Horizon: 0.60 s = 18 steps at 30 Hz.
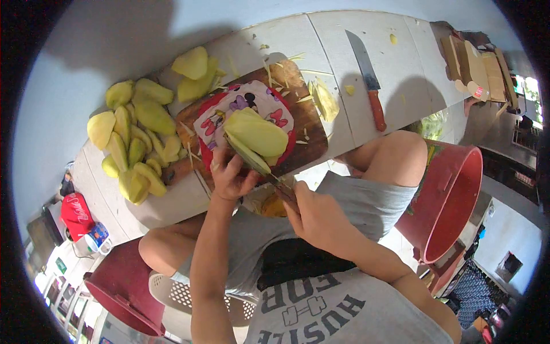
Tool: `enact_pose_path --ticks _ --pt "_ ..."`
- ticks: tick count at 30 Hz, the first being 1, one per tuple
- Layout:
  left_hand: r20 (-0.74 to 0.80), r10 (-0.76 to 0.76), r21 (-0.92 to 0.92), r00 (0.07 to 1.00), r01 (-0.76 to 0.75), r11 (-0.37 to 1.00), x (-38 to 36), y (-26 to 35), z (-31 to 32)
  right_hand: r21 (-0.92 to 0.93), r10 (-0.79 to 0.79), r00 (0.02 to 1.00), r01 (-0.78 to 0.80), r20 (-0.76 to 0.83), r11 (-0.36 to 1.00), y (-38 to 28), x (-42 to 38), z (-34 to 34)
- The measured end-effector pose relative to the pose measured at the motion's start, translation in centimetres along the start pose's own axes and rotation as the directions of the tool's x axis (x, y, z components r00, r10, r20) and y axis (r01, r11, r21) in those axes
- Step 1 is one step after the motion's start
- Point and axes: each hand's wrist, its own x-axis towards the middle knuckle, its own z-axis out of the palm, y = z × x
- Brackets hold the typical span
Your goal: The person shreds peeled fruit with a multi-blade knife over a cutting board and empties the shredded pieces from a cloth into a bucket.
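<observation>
My right hand (318, 218) grips the handle of a knife (286, 195). Its blade points up and left, along the near side of a peeled yellow-green fruit (258, 131). Curled fingers of my left hand (232, 175) hold the near left edge of this fruit, close beside the blade; the blade and fruit partly hide the fingertips. Below the fruit lies a red-edged cloth (207, 121) with cartoon prints, spread on a wooden cutting board (312, 129). Thin pale shreds lie scattered on the board.
Many peeled fruits (154, 116) are piled left of the board. A cut fruit piece (325, 101) lies to its right, then a large knife (366, 71) with a red handle on the tiles. Red tubs (452, 200) stand at both sides. Cardboard (478, 66) is at the far right.
</observation>
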Motion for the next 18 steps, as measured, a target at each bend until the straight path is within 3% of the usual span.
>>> enact_pose_path --ticks 4,8,18 --pt "-0.005 -0.028 0.001 1.000 0.028 1.000 -0.4 0.2 0.0 -0.035 0.087 0.994 -0.085 0.073 0.996 2.8 2.8 3.3" --pt "-0.017 -0.004 0.024 1.000 0.005 1.000 0.2 0.5 -0.2 0.003 0.073 0.996 -0.073 0.059 0.997 2.8 2.3 3.1" --pt "-0.039 -0.053 -0.054 0.998 0.051 0.997 0.4 0.7 0.2 0.031 0.024 0.998 -0.026 0.065 0.999 -1.6 -1.4 -2.4"
